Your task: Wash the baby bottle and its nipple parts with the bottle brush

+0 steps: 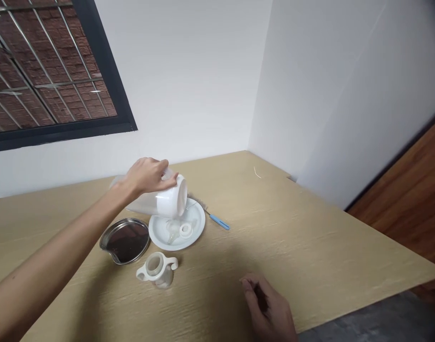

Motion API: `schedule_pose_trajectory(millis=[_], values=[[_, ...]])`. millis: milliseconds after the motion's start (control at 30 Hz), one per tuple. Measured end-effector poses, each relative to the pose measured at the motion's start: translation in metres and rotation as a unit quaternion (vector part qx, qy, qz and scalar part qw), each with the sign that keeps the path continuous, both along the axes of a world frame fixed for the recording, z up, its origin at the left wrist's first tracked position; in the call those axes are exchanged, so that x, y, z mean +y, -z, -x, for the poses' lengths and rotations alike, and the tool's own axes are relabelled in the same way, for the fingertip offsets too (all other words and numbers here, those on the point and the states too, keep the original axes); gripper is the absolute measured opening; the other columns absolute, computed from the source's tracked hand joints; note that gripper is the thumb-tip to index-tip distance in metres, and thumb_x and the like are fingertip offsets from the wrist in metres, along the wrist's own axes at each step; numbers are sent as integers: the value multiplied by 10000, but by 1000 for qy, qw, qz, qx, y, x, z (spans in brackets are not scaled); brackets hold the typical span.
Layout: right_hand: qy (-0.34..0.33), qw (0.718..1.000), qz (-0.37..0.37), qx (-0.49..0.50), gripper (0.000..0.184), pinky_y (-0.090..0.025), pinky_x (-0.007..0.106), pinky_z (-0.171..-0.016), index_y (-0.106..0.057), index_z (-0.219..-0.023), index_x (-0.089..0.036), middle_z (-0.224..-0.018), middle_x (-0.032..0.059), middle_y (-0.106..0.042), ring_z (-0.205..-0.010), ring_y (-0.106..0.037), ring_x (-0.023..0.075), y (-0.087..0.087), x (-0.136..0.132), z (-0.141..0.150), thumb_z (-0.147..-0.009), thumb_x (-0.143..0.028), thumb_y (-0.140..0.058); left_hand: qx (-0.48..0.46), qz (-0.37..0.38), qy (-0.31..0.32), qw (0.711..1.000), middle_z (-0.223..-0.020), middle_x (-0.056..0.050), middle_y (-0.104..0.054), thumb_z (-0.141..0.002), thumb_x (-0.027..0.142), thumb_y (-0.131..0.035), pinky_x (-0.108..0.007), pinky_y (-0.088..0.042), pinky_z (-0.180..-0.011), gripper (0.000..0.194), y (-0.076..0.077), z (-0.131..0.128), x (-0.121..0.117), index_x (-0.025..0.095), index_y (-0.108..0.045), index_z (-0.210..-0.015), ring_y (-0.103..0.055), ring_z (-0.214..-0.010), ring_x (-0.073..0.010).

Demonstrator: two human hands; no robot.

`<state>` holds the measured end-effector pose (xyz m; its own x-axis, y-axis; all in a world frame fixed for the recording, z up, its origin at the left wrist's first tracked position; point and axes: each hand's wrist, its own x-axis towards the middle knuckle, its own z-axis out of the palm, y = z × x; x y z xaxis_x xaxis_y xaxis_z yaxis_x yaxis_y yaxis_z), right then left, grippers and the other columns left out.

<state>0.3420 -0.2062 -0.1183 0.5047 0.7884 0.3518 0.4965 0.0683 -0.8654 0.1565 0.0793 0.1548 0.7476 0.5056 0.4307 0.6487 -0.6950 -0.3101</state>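
The left hand (148,175) is closed narrowly around a translucent white plastic bottle (142,205) with an opaque white end section, and it holds the bottle on its side above the far part of a round white plate (161,239). Whether the bottle touches the rim cannot be confirmed from this angle. The right hand (268,304) is loosely curled and holds nothing visible, well apart from the other items and near the front edge of a light oak-finish table (292,247).

Risk one: the smooth plastic could slip from a one-handed grip, with no support from the right hand. A drop would land on the plate, striking a clear ribbed teat (173,231) and a white plastic ring (185,231), and could knock them off. Risk two: a low sideways swing could catch a bottle brush with a blue handle (219,221), whose bristles lie against the plate.

A round stainless steel dish (125,241) sits just beside the plate, and a white two-handled cup (156,270) stands near both, which limits movement on the left. The widest working room lies right of the brush, though the table's right edge is a fall hazard
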Motion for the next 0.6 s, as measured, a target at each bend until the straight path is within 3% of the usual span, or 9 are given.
schedule_pose_trajectory(millis=[167,300,600], values=[[-1,1000,-9,-13,357,-445,168,-502,-665,-792,-201,-625,-8,-595,-523,-561,110,-8,0,0,-997,-455,-521,59,11,-26,998,-582,-79,-634,-920,633,-436,-293,-225,-528,528,-2,40,-1,190,-623,-701,-501,-480,-190],[-18,999,-9,-25,358,-459,161,-493,-663,-774,-198,-611,-5,-598,-511,-573,111,-15,1,-1,-995,-438,-517,84,20,-46,995,-608,-69,-637,-941,681,-405,-296,-246,-548,565,-3,53,-13,195,-632,-763,-527,-505,-200],[8,999,-32,-26,318,-437,160,-488,-647,-788,-206,-613,-17,-576,-514,-559,106,7,3,-1,-1003,-412,-536,49,50,38,997,-570,-46,-596,-937,638,-452,-280,-264,-528,508,-2,-1,-22,195,-579,-722,-487,-495,-165]])
